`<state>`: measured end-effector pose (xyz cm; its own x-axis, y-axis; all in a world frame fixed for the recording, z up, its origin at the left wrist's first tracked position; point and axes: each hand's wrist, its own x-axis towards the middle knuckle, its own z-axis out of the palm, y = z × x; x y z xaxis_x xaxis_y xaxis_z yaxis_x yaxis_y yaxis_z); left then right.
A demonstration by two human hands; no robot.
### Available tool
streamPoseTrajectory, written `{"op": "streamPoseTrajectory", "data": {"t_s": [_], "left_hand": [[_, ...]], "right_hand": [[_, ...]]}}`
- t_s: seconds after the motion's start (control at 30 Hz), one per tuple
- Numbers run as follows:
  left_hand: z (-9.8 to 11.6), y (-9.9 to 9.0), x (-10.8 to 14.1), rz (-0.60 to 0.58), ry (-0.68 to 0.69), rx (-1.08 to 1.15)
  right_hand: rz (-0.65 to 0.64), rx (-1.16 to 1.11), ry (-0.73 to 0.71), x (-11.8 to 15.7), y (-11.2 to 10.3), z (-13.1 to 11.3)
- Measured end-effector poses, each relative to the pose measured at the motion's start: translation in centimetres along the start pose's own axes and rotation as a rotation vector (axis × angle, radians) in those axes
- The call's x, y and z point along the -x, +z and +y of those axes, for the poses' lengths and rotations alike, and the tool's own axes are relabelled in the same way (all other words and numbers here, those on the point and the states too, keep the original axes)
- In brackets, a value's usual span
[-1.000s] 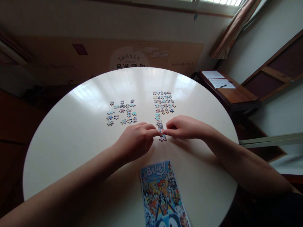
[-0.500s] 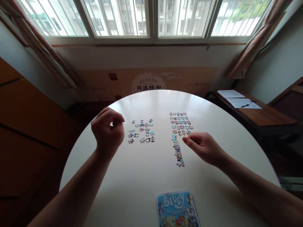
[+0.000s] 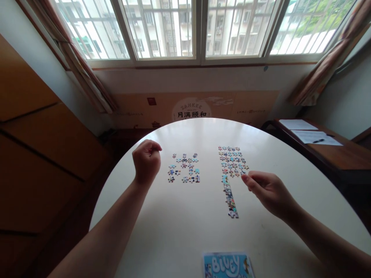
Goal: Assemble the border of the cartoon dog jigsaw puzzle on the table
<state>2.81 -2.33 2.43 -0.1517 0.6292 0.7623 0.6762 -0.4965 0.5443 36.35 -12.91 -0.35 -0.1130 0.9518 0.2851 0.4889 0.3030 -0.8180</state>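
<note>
My left hand [image 3: 147,161] is curled into a fist at the left of the table, apart from the loose jigsaw pieces [image 3: 184,166] on its right. Whatever it may hold is hidden by the fingers. Thumb and forefinger of my right hand [image 3: 269,191] are pressed together at the lower right edge of a block of jigsaw pieces [image 3: 230,160] laid in rows. Anything between those fingertips is too small to make out. Below the rows, a narrow strip of joined puzzle pieces [image 3: 228,195] runs toward me, left of my right hand.
A blue picture card or box marked "Bluey" [image 3: 227,265] lies at the near side of the round white table [image 3: 174,220]. To the right, a brown wooden desk [image 3: 349,154] bears papers [image 3: 314,138] and pens. Barred windows stand beyond the table.
The camera view has tilted and shifted, so the scene sits lower and farther right. Both hands stay closed in nearly the same places beside the pieces.
</note>
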Motion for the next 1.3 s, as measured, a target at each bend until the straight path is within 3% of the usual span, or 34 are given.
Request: {"op": "streamPoseTrajectory", "data": {"t_s": [0.23, 0.57, 0.87, 1.3], "left_hand": [[-1.3, 1.2, 0.5, -0.273, 0.021, -0.175], [-1.1, 2.4, 1.7, -0.655, 0.093, -0.366], [-0.6, 2.7, 2.1, -0.8, 0.065, -0.395], [-0.4, 3.0, 2.0, -0.848, 0.005, -0.402]], "right_hand": [[-0.071, 0.006, 0.0, 0.2, 0.8, 0.3], [-0.042, 0.01, -0.014, 0.2, 0.6, 0.1], [-0.037, -0.002, -0.026, 0.0, 0.3, -0.1], [-0.036, 0.002, -0.046, -0.1, 0.2, -0.2]]}}
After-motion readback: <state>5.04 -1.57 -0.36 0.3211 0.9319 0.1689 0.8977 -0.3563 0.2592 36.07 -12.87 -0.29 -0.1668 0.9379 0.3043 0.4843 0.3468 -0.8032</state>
